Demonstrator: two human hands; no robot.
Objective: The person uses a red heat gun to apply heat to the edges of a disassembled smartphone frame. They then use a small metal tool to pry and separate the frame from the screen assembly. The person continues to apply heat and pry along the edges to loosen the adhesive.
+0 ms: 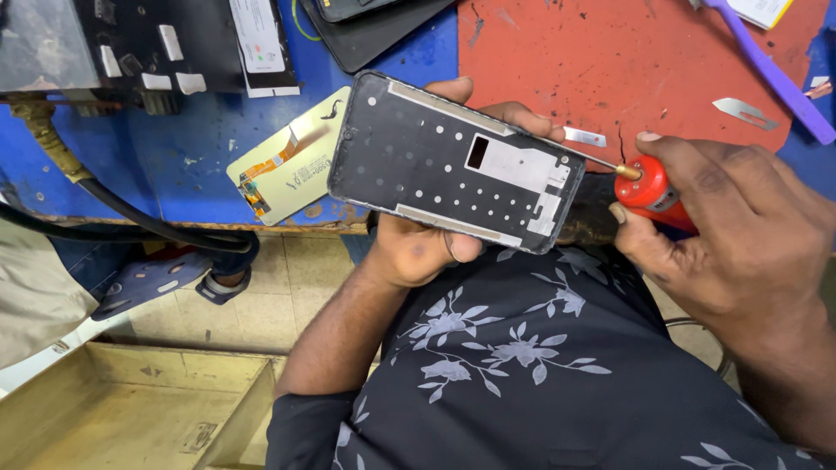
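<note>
From the head camera, the left hand [418, 248] grips a dark phone frame [457, 161] above the surface [174, 174] edge. The right hand [740, 235] clasps a red screwdriver [655, 193], its tip seemingly touching the frame's corner.

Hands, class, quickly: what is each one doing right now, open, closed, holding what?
Left hand: closed around the dark phone frame, gripping it from beneath.
Right hand: closed on the red-handled screwdriver, tip at the frame's edge.
</note>
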